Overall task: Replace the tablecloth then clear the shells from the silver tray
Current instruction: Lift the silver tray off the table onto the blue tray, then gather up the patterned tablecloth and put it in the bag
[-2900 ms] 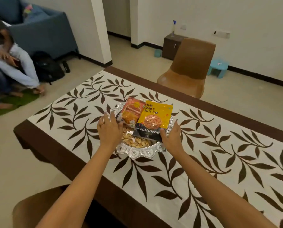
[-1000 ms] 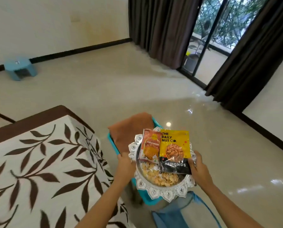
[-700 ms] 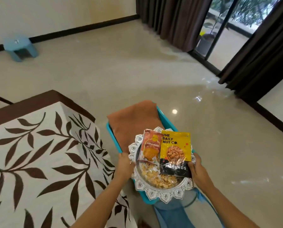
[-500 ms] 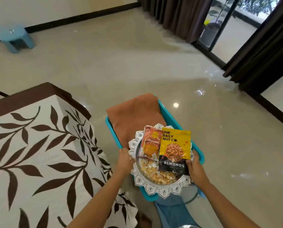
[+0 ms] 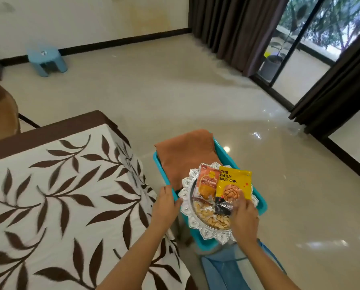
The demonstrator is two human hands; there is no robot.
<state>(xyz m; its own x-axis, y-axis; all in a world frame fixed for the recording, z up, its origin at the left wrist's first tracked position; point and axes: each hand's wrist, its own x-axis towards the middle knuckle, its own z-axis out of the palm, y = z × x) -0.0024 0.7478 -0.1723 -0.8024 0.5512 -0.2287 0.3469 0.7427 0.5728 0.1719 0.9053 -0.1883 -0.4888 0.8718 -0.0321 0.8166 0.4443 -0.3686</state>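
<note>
One scalloped silver tray (image 5: 208,232) sat on a turquoise plastic stool (image 5: 258,203), holding two glossy snack packets and loose shells (image 5: 208,216). Left hand (image 5: 164,208) fingers gripped its rim; right hand (image 5: 243,214) fingers grasped the yellow almond packet (image 5: 233,185).

Both bare forearms are extended forward and downward from the lower edge of the view. The left hand (image 5: 164,206) is held palm inward, its fingers curled around a rim at the left. The right hand (image 5: 243,215) is turned palm down, its fingers bent and pressed onto what lies beneath it. The 2 hands are kept near each other, not touching.
</note>
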